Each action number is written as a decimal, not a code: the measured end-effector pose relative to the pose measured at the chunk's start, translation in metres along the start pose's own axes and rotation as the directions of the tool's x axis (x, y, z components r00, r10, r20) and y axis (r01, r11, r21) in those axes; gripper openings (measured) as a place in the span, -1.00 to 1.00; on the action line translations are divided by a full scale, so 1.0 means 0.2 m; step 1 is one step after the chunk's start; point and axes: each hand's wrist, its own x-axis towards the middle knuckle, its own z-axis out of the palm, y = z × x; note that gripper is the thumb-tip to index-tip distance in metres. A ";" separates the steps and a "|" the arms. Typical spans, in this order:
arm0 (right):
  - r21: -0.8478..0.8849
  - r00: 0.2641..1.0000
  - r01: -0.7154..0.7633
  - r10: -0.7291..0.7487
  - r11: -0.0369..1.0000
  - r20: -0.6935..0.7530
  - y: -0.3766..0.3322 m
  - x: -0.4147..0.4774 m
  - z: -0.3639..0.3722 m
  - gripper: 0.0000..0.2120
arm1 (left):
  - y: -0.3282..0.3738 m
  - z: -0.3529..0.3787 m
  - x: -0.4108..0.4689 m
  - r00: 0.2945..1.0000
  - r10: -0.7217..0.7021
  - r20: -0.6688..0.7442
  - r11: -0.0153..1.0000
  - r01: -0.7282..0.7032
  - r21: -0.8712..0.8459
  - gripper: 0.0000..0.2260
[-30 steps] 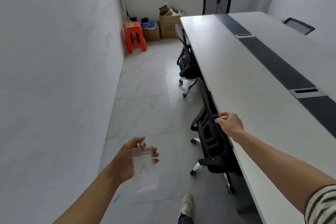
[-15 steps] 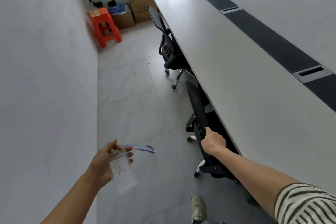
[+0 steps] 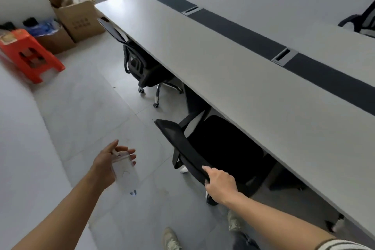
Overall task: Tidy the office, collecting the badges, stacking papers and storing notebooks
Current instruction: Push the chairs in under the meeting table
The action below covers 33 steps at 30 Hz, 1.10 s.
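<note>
My left hand (image 3: 107,163) holds a clear plastic badge holder (image 3: 124,170) by its top clip, low over the tiled floor at the left. My right hand (image 3: 220,183) grips the top edge of the backrest of a black mesh office chair (image 3: 205,148). That chair stands pulled out from under the long grey conference table (image 3: 233,71), its black seat showing. No papers or notebooks are in view.
A second black chair (image 3: 142,63) is tucked under the table farther along. An orange plastic stool (image 3: 28,55) and cardboard boxes (image 3: 77,18) stand by the far wall. More chairs stand at the table's far end and right side. A white wall runs along my left.
The nearest chair has come out from under the table with my right hand on its backrest. The view has tilted down and right. The badge's blue lanyard no longer shows.
</note>
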 end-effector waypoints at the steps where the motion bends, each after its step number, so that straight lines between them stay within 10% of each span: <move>1: 0.000 1.000 0.000 0.000 1.000 -0.006 -0.03 -0.02 0.03 -0.46 | 0.03 -0.01 0.02 1.000 -0.001 0.008 1.000 0.001 0.016 -0.69; 33: -0.091 0.983 -0.161 0.152 0.983 -0.102 0.37 0.49 -0.44 -0.56 | 0.54 0.33 0.61 0.982 -0.027 0.186 0.977 -0.013 0.212 -0.65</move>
